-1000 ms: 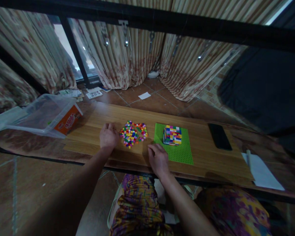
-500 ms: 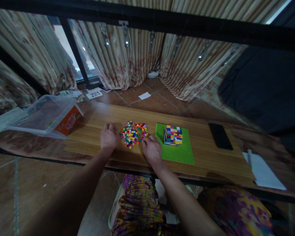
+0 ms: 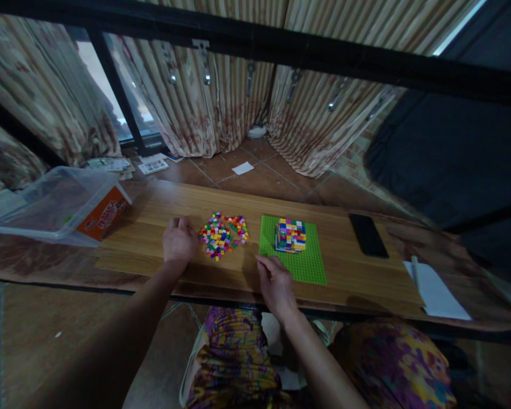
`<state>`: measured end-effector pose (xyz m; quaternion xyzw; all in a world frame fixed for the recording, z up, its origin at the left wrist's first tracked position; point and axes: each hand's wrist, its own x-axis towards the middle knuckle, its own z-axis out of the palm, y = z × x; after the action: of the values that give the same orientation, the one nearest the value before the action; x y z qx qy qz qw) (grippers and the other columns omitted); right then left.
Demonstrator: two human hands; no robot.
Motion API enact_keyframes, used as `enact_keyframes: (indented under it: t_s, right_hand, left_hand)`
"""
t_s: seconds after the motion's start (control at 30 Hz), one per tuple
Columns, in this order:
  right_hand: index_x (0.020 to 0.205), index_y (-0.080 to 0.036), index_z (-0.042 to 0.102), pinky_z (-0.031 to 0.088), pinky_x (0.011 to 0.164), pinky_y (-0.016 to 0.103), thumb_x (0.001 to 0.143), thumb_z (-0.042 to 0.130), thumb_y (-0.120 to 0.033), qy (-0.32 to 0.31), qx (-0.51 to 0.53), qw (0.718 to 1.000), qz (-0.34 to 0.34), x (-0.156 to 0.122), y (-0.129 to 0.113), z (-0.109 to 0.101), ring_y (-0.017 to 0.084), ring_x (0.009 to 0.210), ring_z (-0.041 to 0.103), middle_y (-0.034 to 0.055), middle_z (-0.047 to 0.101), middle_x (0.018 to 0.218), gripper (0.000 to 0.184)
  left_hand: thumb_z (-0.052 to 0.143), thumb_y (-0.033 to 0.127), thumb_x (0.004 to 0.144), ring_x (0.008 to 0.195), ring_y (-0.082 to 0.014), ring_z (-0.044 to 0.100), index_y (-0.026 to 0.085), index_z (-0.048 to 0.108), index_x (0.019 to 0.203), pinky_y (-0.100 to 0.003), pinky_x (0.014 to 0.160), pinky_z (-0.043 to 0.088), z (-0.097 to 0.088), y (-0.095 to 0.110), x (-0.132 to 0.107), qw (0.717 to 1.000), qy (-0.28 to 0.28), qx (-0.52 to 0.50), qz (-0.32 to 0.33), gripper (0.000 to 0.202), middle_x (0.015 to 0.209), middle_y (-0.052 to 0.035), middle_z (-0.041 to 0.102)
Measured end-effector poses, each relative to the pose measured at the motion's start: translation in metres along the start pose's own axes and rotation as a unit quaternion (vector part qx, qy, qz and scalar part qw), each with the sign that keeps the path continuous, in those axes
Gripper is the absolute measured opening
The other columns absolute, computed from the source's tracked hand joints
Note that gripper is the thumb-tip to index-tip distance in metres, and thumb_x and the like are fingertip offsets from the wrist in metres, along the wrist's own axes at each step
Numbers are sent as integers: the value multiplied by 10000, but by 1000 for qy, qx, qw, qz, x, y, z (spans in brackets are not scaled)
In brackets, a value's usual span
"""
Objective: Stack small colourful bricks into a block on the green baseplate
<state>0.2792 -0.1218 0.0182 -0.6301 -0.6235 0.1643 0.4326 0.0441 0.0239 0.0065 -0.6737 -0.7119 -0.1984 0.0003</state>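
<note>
A heap of small coloured bricks (image 3: pixel 221 233) lies on the wooden board (image 3: pixel 357 272). Right of it a green baseplate (image 3: pixel 310 264) carries a multicoloured block of stacked bricks (image 3: pixel 290 235). My left hand (image 3: pixel 178 241) rests palm down on the board, touching the left side of the heap, fingers loosely curled. My right hand (image 3: pixel 276 283) hovers near the board's front edge, beside the baseplate's near left corner; its fingers are drawn together and what they hold, if anything, is too small to make out.
A clear plastic tub (image 3: pixel 55 204) with an orange label sits at the left end. A black phone (image 3: pixel 367 234) lies right of the baseplate, white paper with a pen (image 3: pixel 434 292) further right. Curtains and a black bar are beyond the board.
My right hand went to the right side of the brick heap, then drew back toward the front edge. My left hand stayed by the heap. The camera shifted slightly.
</note>
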Motion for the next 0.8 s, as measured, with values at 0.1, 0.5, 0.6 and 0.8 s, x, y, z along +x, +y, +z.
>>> enact_keyframes:
  t_s: [0.1,0.5,0.6,0.8]
  right_hand:
    - [1033,-217,732,545,803,317,958,473,-221,9,11,1000,7,-6,6,-10,190,882,690,75,732,944,270]
    - [1007,-215,714,544,803,318,955,484,-243,-9,27,999,46,-17,7,-4,194,896,700,65,745,978,237]
    - [995,-214,712,543,809,323,952,491,-245,-11,23,998,51,-18,5,-2,196,892,700,66,747,970,228]
    - [996,-211,698,540,813,324,961,483,-247,-12,15,999,35,-21,8,-1,193,891,684,67,730,953,221]
  left_hand:
    - [394,202,885,1008,-292,612,140,663,1062,-377,857,471,-1,1,0,1000,2,1,-1,328,1091,-165,641]
    - [397,212,894,995,-293,614,147,671,1030,-379,839,471,-2,1,-1,1000,-2,-1,-6,313,1072,-162,634]
    - [402,211,893,990,-293,615,148,669,1042,-379,840,471,-2,1,-1,1000,1,-3,-7,312,1069,-160,633]
    - [412,204,886,969,-291,622,148,671,1043,-372,825,473,-3,1,-1,1000,2,0,-1,308,1051,-156,640]
